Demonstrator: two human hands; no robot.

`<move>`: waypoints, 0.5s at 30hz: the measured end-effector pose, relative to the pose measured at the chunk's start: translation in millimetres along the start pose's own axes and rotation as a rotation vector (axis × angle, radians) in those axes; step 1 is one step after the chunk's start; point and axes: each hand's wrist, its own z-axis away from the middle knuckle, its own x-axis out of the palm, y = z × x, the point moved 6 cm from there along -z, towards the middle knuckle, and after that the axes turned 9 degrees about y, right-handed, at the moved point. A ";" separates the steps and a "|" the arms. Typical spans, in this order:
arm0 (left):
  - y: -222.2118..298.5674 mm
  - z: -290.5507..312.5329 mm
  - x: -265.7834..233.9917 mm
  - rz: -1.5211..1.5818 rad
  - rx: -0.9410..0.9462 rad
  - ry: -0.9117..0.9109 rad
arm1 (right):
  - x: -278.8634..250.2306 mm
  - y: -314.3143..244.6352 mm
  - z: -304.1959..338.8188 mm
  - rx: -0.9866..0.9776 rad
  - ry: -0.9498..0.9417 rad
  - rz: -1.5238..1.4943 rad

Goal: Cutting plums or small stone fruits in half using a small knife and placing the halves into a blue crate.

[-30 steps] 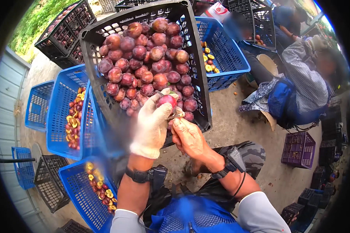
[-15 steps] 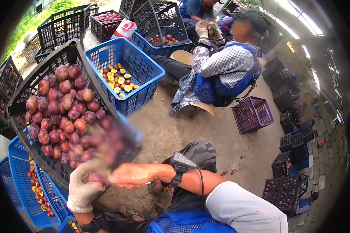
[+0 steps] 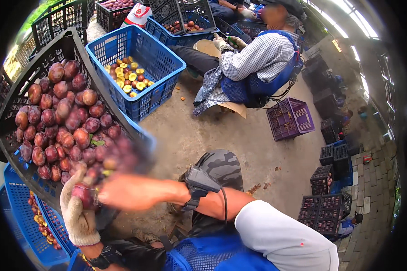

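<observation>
My left hand (image 3: pixel 79 219), in a pale knit glove, is closed around a dark red plum (image 3: pixel 82 195). Right against that plum is my bare right hand (image 3: pixel 131 192), smeared by motion, its fingers closed. A thin line shows by its fingertips, too small to make out. Just beyond both hands a black crate (image 3: pixel 33 77) tilts toward me, heaped with whole plums (image 3: pixel 68 122). A blurred patch covers its near right corner. Past it, a blue crate (image 3: pixel 149 97) holds halved plums (image 3: pixel 126 77) with yellow flesh.
More blue crates (image 3: pixel 25 217) with split plums stand at the lower left. A co-worker (image 3: pixel 257 58) in a checked sleeve sits at the far side, near a purple crate (image 3: pixel 289 119). Black crates (image 3: pixel 321 212) line the right side. Another person is partly visible at the top.
The view has shifted slightly, so the crates sit further left and higher. My left hand has turned more upright with the plum, and my right hand has moved left against it.
</observation>
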 end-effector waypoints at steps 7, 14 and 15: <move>-20.1 -6.1 -5.7 -0.191 -0.090 0.088 | -24.3 12.6 8.2 0.083 0.003 -0.037; -30.4 -15.7 49.8 -0.034 -0.084 0.327 | -103.9 -29.7 18.4 0.135 0.651 0.085; -30.2 -15.8 51.9 0.015 -0.056 0.307 | -87.4 -41.2 11.2 -0.085 0.571 0.299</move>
